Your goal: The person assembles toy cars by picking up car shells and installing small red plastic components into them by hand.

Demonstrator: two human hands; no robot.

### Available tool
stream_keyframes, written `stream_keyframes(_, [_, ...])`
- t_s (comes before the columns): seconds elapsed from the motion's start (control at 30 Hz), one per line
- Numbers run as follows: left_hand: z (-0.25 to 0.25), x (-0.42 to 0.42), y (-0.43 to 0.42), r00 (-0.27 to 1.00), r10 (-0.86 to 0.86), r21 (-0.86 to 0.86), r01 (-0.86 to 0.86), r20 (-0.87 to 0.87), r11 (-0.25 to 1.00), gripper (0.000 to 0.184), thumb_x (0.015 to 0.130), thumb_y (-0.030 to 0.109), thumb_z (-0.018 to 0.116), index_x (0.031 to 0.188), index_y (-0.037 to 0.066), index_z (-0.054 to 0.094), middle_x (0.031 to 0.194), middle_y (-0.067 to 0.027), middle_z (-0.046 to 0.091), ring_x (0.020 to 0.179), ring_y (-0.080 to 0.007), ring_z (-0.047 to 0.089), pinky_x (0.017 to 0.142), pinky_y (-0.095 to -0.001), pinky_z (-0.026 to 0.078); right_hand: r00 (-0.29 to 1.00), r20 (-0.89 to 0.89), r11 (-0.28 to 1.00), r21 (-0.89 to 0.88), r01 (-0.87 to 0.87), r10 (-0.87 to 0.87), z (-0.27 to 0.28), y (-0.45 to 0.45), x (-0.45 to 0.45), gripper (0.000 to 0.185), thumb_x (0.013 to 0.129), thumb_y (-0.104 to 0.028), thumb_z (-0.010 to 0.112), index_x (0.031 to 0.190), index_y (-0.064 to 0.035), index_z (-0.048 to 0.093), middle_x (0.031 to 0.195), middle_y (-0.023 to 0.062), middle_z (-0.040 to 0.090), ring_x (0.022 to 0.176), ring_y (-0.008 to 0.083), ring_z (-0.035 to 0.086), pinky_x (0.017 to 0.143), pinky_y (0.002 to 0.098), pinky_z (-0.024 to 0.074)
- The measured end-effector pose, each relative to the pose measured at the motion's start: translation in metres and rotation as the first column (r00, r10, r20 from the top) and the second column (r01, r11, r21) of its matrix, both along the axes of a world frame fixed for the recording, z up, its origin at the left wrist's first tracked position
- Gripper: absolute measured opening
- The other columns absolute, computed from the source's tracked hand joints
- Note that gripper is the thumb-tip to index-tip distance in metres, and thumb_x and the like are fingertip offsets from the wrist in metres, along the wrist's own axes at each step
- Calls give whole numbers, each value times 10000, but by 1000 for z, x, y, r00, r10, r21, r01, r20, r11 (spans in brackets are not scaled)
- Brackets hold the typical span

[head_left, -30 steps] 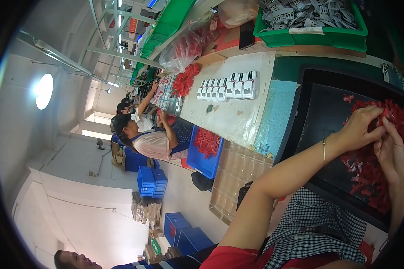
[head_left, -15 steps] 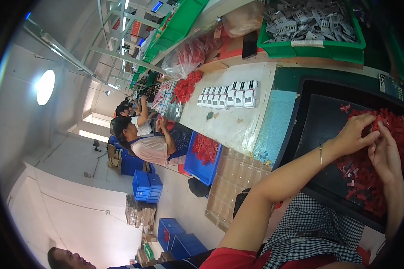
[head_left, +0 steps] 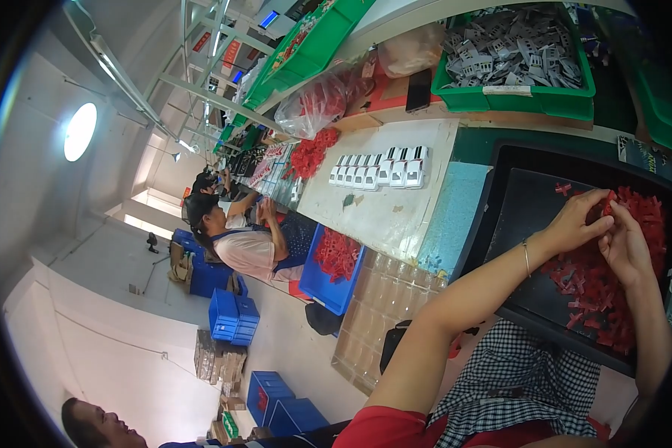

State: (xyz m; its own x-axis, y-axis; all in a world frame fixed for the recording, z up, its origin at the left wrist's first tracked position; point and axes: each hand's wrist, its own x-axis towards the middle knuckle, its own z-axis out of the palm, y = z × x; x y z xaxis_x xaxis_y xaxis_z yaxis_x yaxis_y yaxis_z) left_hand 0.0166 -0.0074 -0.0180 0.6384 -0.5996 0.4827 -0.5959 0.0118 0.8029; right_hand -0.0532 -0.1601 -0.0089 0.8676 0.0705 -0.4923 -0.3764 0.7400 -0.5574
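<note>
My left hand, with a thin bracelet at its wrist, is over a black tray. Its fingers are closed on a small red plastic piece, which mostly hides behind them. Close against it, my right hand has thumb and fingers bent at the same piece, and both hands meet there. Loose red plastic pieces lie heaped in the tray below and around the hands. One red piece sits apart near the tray's upper part.
Rows of white plastic housings stand on the worktable. A green bin holds grey-white parts, with a dark phone beside it. A blue bin of red pieces stands near a co-worker. A clear compartment tray lies nearby.
The view has shifted slightly. Both hands stay together over the tray at the red piece, with the fingers a little repositioned.
</note>
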Motion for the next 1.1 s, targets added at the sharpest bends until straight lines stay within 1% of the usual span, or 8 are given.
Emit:
stream_keyframes(0.47, [7, -3, 1, 998, -15, 36, 17, -63, 999, 460, 832, 256, 630, 1150, -59, 527, 1073, -222, 598, 993, -359, 597, 834, -377, 472, 1000, -3, 1000, -19, 8, -8, 9, 3, -1, 119, 899, -260, 590, 986, -179, 595, 797, -81, 574, 683, 22, 539, 560, 161, 443])
stream_keyframes(0.53, [23, -6, 7, 997, 77, 217, -78, 13, 973, 507, 819, 303, 637, 1181, -31, 518, 1125, -203, 578, 1052, -360, 557, 887, -407, 434, 1000, 1, 1000, -23, 17, -17, 7, 2, 1, 110, 908, -262, 579, 970, -172, 592, 773, -78, 584, 661, 26, 552, 545, 162, 453])
stream_keyframes(0.6, [59, -12, 26, 926, 183, 295, -285, 329, 912, 578, 797, 338, 649, 1223, -14, 479, 1125, -197, 543, 1027, -361, 515, 905, -444, 389, 1000, 21, 1000, -5, -3, 3, -2, -3, 4, 99, 891, -252, 597, 942, -168, 607, 778, -68, 579, 693, 39, 563, 550, 170, 455])
stream_keyframes(0.63, [69, -13, 37, 838, 301, 139, -401, 456, 906, 588, 792, 338, 648, 1255, 19, 475, 1199, -172, 538, 1108, -347, 487, 958, -433, 354, 999, -26, 1000, 20, 21, -20, 3, -1, 4, 92, 884, -242, 605, 915, -156, 607, 758, -53, 586, 690, 67, 583, 540, 177, 466])
stream_keyframes(0.73, [115, -23, 81, 672, 520, -42, -590, 527, 806, 419, 802, 136, 641, 1194, 28, 540, 1160, -163, 565, 1067, -349, 522, 929, -419, 403, 999, -33, 998, 50, 43, -42, 14, -2, 1, 116, 874, -233, 621, 928, -139, 578, 794, -25, 574, 696, 93, 570, 537, 183, 459])
stream_keyframes(0.83, [107, -3, 141, 470, 611, -19, -783, 638, 622, 388, 799, 132, 638, 1167, 45, 552, 1179, -156, 537, 1120, -344, 475, 967, -438, 345, 999, -45, 999, 50, 17, -15, 32, 4, -3, 117, 887, -231, 599, 932, -129, 562, 819, -16, 570, 697, 89, 558, 530, 181, 453])
stream_keyframes(1.0, [-8, 82, 255, 406, 642, 208, -908, 650, 364, 401, 813, 217, 643, 1182, 102, 538, 1270, -147, 450, 1256, -384, 318, 990, -563, 277, 999, -27, 999, 30, -27, 28, 41, 12, -3, 144, 891, -250, 581, 934, -113, 566, 840, -16, 583, 704, 80, 546, 527, 175, 444])
stream_keyframes(1.1, [-41, 106, 292, 329, 624, 363, -928, 709, 76, 511, 799, 327, 654, 1252, 174, 474, 1366, -135, 354, 1318, -402, 224, 954, -737, 159, 994, -96, 998, 42, -53, 57, 33, 8, -7, 176, 900, -271, 559, 964, -108, 564, 866, -17, 581, 701, 76, 540, 542, 179, 441])
